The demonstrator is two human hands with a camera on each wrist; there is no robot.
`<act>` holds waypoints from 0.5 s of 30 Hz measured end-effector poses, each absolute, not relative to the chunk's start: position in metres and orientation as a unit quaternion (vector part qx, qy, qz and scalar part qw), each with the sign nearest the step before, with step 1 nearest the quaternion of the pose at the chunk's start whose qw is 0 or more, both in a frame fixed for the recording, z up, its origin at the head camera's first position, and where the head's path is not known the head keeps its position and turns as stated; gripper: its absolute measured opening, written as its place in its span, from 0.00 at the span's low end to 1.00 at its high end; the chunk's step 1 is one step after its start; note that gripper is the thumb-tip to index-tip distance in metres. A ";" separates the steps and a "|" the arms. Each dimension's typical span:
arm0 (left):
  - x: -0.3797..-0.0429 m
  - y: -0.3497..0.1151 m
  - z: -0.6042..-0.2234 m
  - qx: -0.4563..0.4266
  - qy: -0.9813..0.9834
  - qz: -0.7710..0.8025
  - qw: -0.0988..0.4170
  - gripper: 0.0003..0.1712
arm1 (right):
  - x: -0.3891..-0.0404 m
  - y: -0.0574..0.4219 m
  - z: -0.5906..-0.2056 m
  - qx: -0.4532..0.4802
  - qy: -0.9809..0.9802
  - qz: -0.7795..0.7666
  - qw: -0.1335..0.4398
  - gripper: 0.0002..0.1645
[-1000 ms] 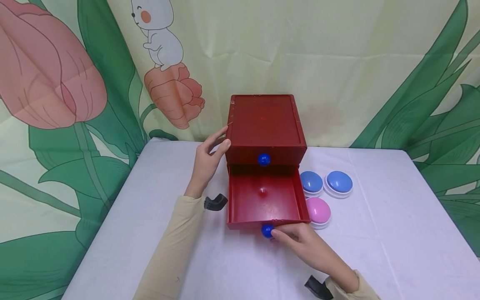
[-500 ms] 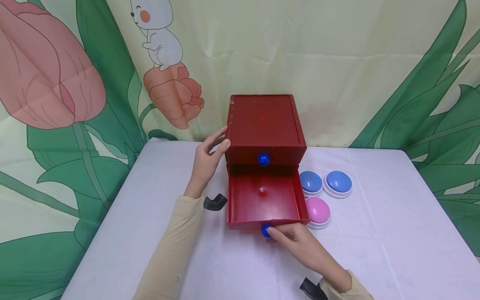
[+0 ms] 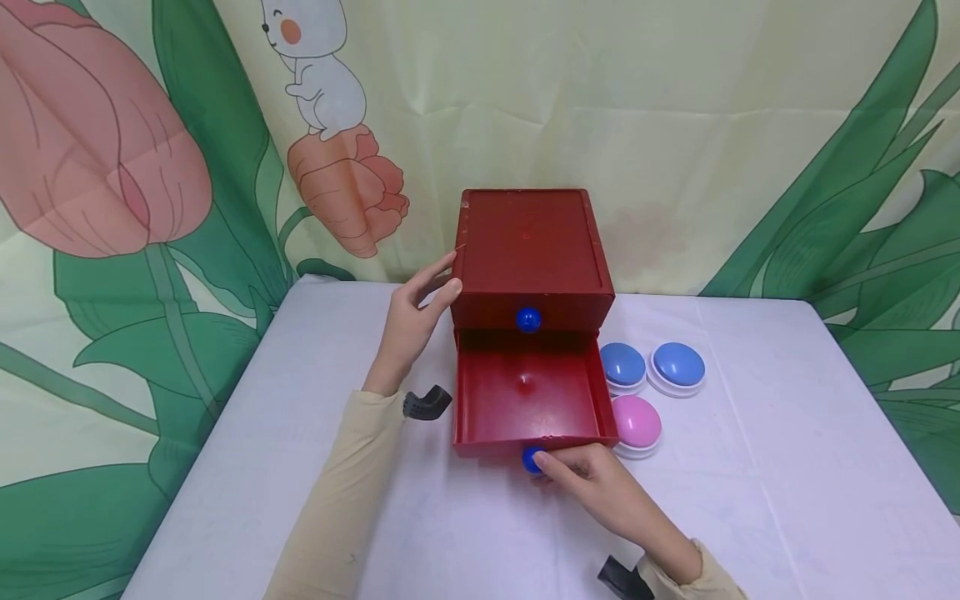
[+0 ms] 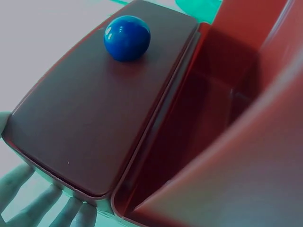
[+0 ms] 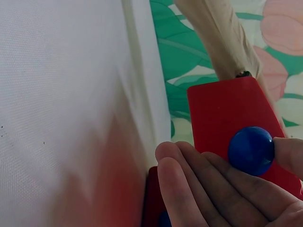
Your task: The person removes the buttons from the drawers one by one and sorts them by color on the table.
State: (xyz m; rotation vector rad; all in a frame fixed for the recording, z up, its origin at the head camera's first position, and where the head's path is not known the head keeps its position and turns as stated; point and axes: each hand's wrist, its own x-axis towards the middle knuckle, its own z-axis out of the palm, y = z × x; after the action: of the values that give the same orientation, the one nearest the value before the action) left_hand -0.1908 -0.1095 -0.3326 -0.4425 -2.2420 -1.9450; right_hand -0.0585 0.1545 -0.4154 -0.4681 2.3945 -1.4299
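Note:
A dark red drawer cabinet (image 3: pixel 528 242) stands mid-table, its upper drawer closed behind a round blue knob (image 3: pixel 528 320). The lower drawer (image 3: pixel 525 417) is pulled out, and nothing lies in it. At the drawer's front, my right hand (image 3: pixel 600 483) pinches the lower blue knob (image 3: pixel 532 460) between thumb and fingers; the right wrist view shows the thumb on one side of that knob (image 5: pixel 252 150). My left hand (image 3: pixel 412 325) rests with extended fingers against the cabinet's left side. In the left wrist view, its fingers (image 4: pixel 35 205) lie along the cabinet's edge.
Right of the drawer sit two blue domed push lights or buttons on white bases, the nearer one (image 3: pixel 622 363) and the outer one (image 3: pixel 678 363). A pink one (image 3: pixel 637 421) sits close by the drawer's front right corner. A printed cloth (image 3: pixel 652 125) hangs behind the white table (image 3: pixel 795 467).
My right hand and forearm have shifted slightly left, the thumb now covering more of the lower knob. The left hand and the cabinet stay practically where they were.

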 end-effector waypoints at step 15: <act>-0.193 -0.108 -0.335 -0.144 -0.742 -0.651 0.072 0.28 | -0.069 0.152 -0.413 -0.155 0.840 -0.494 0.162 0.21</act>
State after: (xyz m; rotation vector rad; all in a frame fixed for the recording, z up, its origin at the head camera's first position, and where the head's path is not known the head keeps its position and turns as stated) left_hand -0.1928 -0.1084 -0.3353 -0.4319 -2.2312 -1.9555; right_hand -0.0686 0.1518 -0.4132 -0.4418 2.3969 -1.4100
